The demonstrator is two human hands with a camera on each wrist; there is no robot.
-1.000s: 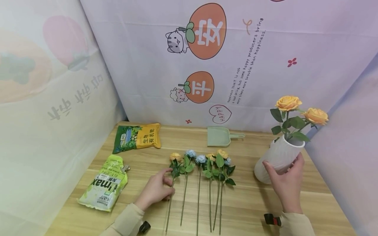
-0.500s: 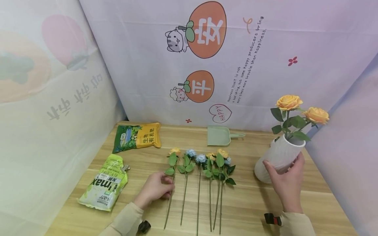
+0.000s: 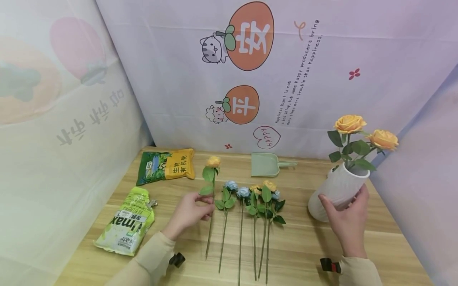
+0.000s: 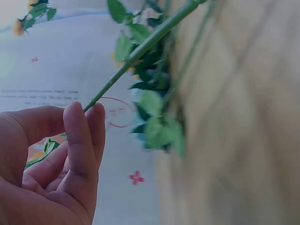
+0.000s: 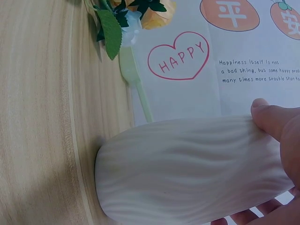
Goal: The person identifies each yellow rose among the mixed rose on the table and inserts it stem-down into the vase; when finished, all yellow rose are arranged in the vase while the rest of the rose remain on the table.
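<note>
My left hand pinches the green stem of a yellow rose, whose head is lifted off the wooden table. In the left wrist view that stem runs up from my fingertips. Several more blue and yellow roses lie in a row just to the right. My right hand grips a white ribbed vase, which holds two yellow roses. The right wrist view shows the vase close up with my thumb on it.
A green dustpan lies at the back of the table. A green-and-yellow fertiliser bag and a light green bag lie at the left. Printed cloth walls enclose the back and both sides.
My left hand has picked up the leftmost yellow rose by its stem and raised its head off the table. The right hand stays on the vase.
</note>
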